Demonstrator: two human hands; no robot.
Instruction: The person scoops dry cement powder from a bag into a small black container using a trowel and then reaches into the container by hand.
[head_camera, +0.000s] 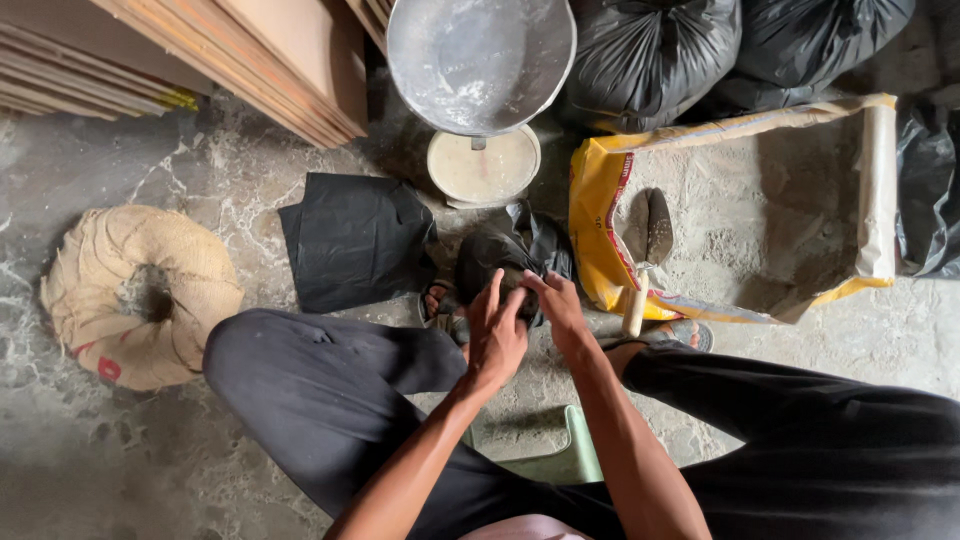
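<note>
Between my knees a small black plastic bag (500, 250) stands on the floor, its mouth bunched up. My left hand (495, 330) and my right hand (555, 300) both pinch its gathered top edge, fingers close together. Just left of it lies a flat stack of black plastic bags (350, 240). To the right an open yellow sack (600, 190) holds grey-brown powder (770, 220), with a trowel (645, 245) resting in it, wooden handle toward me.
A weighing scale with a metal pan (480, 55) stands beyond the bag. Full black bags (650, 50) sit at the back right, stacked boards (250, 60) at the back left, a rolled burlap sack (140, 290) on the left. A green stool (570, 455) shows under me.
</note>
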